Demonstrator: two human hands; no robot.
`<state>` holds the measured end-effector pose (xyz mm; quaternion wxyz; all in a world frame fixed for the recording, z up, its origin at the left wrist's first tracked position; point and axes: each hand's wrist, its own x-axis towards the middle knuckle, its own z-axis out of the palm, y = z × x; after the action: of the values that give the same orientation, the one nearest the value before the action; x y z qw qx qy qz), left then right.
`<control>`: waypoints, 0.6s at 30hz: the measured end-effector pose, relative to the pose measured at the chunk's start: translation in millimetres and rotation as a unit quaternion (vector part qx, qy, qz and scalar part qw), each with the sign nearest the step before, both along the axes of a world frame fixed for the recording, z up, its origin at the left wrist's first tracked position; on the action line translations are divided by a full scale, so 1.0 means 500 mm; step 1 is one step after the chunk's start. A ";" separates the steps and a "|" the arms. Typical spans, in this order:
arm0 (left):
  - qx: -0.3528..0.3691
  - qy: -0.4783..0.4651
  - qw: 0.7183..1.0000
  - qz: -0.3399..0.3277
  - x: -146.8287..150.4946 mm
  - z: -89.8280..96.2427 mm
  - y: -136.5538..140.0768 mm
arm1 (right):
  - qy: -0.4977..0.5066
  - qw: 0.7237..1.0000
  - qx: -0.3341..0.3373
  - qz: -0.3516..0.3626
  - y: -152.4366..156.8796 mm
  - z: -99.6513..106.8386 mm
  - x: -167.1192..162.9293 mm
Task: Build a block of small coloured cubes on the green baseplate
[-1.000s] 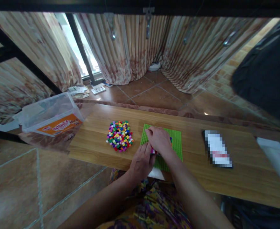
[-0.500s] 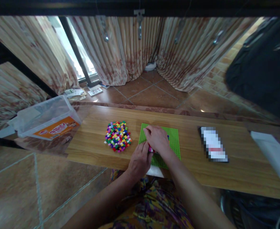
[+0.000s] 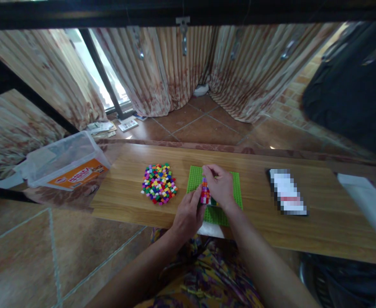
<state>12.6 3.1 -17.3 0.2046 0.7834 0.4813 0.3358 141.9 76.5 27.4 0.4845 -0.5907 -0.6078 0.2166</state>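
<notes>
A green studded baseplate [image 3: 216, 217] lies on the table in front of me. On it is a patch of small coloured toy bricks [image 3: 205, 196], in pink, red, orange, purple and white, partly covered by my hands. My left hand [image 3: 188, 212] is at the patch's left and near edge, fingers together and gripping along that side. Over the patch's far part is my right hand [image 3: 220, 186], its fingertips pinched together. Whatever the pinch may hold is too small to make out. A loose pile of small toy bricks [image 3: 159, 184] lies left of the baseplate.
A clear plastic box [image 3: 63, 149] with an orange label stands past the table's left end. To the right lies a phone [image 3: 287, 192] with a blurred screen, and further right a white sheet [image 3: 367, 201]. A dark bar [image 3: 188, 15] crosses above.
My right hand has shifted slightly right and its fingers have drawn into a pinch, uncovering more of the coloured bricks. My left hand stays nearly in place.
</notes>
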 end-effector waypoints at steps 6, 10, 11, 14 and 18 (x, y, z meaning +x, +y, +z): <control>-0.004 -0.008 1.000 0.002 -0.001 0.004 0.003 | 0.021 0.999 -0.028 -0.002 -0.004 0.010 -0.006; -0.010 -0.033 0.999 0.003 0.000 -0.001 0.000 | 0.030 0.999 -0.024 -0.012 -0.021 0.028 -0.009; -0.015 -0.052 0.999 0.002 -0.002 -0.002 -0.001 | 0.035 0.999 -0.021 -0.019 -0.027 0.038 -0.004; -0.044 -0.137 0.989 0.023 -0.026 0.020 0.006 | 0.053 0.997 0.009 -0.046 -0.056 0.092 0.032; -0.015 -0.271 0.952 0.144 -0.111 0.146 0.038 | 0.037 0.978 0.116 -0.170 -0.116 0.197 0.122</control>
<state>-42.9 22.3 55.8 0.2884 0.5821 0.5207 0.5539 202.9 18.4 126.0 0.6014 -0.6165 -0.5017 0.0808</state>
